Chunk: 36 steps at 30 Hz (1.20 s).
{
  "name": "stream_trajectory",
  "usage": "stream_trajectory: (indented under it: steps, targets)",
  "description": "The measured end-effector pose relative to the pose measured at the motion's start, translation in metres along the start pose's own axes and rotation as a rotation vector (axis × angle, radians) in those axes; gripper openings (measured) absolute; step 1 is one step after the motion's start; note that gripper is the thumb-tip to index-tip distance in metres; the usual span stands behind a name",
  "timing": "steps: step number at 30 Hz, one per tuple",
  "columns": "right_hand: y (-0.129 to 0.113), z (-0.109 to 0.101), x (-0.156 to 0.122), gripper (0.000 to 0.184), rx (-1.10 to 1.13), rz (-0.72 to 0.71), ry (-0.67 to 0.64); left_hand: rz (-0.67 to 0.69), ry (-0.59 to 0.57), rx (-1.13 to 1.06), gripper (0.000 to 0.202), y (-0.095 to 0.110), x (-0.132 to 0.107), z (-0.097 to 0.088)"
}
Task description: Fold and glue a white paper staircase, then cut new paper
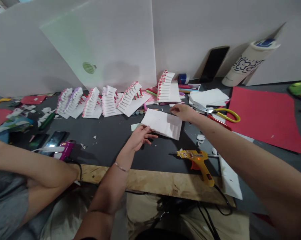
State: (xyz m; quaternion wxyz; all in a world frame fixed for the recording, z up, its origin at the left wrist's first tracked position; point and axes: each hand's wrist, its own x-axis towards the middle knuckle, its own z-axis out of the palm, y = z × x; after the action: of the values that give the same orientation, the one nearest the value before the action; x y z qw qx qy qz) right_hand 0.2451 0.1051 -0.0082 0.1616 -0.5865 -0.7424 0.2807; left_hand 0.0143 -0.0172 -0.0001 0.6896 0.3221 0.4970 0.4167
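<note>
A folded white paper piece (163, 124) with stepped creases lies on the dark table. My left hand (139, 136) rests on its near left corner, fingers partly curled and pressing the edge. At the paper's far right corner, my right hand (182, 112) pinches the edge, fingers closed. A row of finished white paper stairs with red and purple trims (107, 99) stands behind the paper.
A yellow glue gun (198, 161) lies near the front wooden edge. Yellow-handled scissors (223, 114), white sheets (208, 97) and red paper (265, 116) sit right. Another person's arm (30, 166) and a pink glue gun (66, 150) are at left, with phones (54, 139).
</note>
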Motion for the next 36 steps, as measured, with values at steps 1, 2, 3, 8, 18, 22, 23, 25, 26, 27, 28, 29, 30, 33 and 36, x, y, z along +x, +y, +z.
stream_trajectory:
  steps: [1,2,3,8,18,22,23,25,26,27,28,29,30,33,36]
  targets:
    - [0.001,-0.003,-0.004,0.023,-0.004,-0.005,0.018,-0.006,-0.014,-0.01,0.02,0.0,0.0,0.0]
    - [0.002,-0.007,-0.009,0.024,-0.007,-0.01,0.031,-0.012,-0.027,-0.017,0.02,0.0,0.0,0.001]
    - [0.003,-0.01,-0.014,0.024,-0.009,-0.016,0.044,-0.015,-0.038,-0.02,0.021,0.0,0.0,0.001]
    - [0.012,-0.031,-0.051,0.022,-0.037,-0.046,0.128,-0.014,-0.049,-0.009,0.023,-0.002,-0.001,0.004]
    - [0.014,-0.056,-0.185,0.027,-0.108,-0.106,0.294,-0.016,-0.065,-0.021,0.023,-0.002,-0.003,0.009]
    - [0.018,-0.043,-0.231,0.023,-0.119,-0.054,0.412,-0.023,-0.061,-0.027,0.02,-0.001,-0.004,0.012]
    - [0.021,-0.038,-0.24,0.023,-0.116,-0.032,0.447,-0.026,-0.06,-0.025,0.02,0.0,-0.004,0.012]
    - [0.027,-0.029,-0.254,0.022,-0.102,0.055,0.518,-0.028,-0.054,-0.022,0.022,0.0,-0.003,0.012]
    - [0.03,-0.025,-0.26,0.022,-0.092,0.119,0.552,-0.026,-0.05,-0.021,0.023,0.0,-0.003,0.012]
    - [0.032,-0.022,-0.266,0.023,-0.079,0.194,0.581,-0.025,-0.045,-0.021,0.023,0.0,-0.003,0.012]
    - [0.034,-0.02,-0.271,0.024,-0.064,0.273,0.602,-0.026,-0.041,-0.019,0.024,0.0,-0.003,0.012]
    - [0.035,-0.019,-0.276,0.025,-0.049,0.348,0.612,-0.026,-0.037,-0.017,0.025,0.0,-0.003,0.011]
    - [0.036,-0.018,-0.28,0.028,-0.038,0.413,0.617,-0.029,-0.035,-0.015,0.025,0.0,-0.003,0.011]
    - [0.039,-0.02,-0.285,0.035,-0.024,0.524,0.608,-0.04,-0.025,-0.009,0.027,0.0,-0.002,0.012]
    - [0.047,-0.02,-0.282,0.041,-0.045,0.453,0.596,-0.04,-0.024,-0.015,0.028,0.0,-0.002,0.012]
